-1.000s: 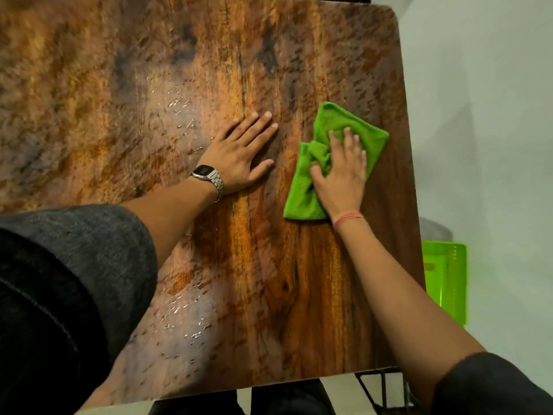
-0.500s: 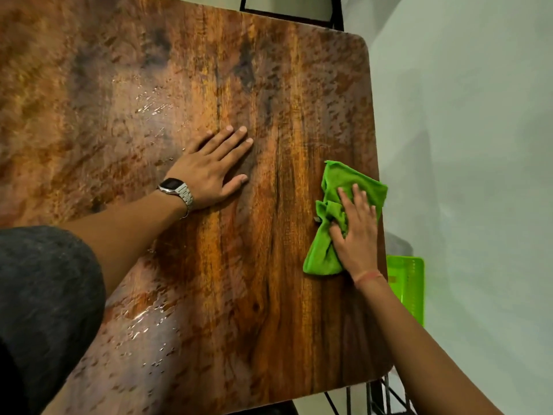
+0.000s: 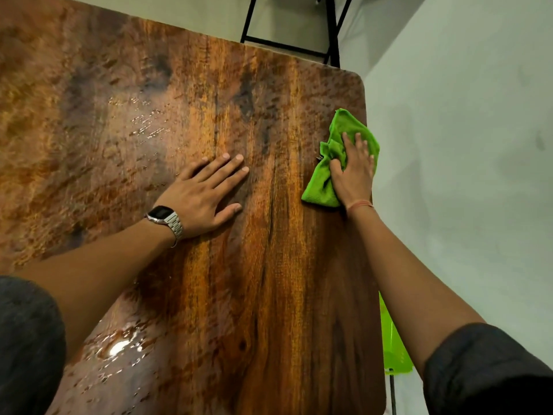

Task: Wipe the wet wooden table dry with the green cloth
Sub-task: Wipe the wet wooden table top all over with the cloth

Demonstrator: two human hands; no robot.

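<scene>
The wooden table (image 3: 269, 280) fills most of the view, its grain running away from me. The crumpled green cloth (image 3: 326, 181) lies at the table's right edge, part of it hanging past the rim. My right hand (image 3: 354, 172) presses down on the cloth, fingers spread over it. My left hand (image 3: 206, 193), with a metal watch on the wrist, rests flat on the bare wood near the middle, fingers apart and holding nothing. Water drops glisten left of that hand (image 3: 143, 127) and in a puddle near the front left (image 3: 119, 348).
A pale wall and floor lie right of the table. A bright green plastic bin (image 3: 392, 345) stands on the floor beside the right edge, partly behind my right forearm. Black metal frame legs (image 3: 329, 28) rise beyond the far edge.
My right hand has slid the cloth from the middle right of the table out to its right edge and farther from me. My left hand has stayed flat on the wood.
</scene>
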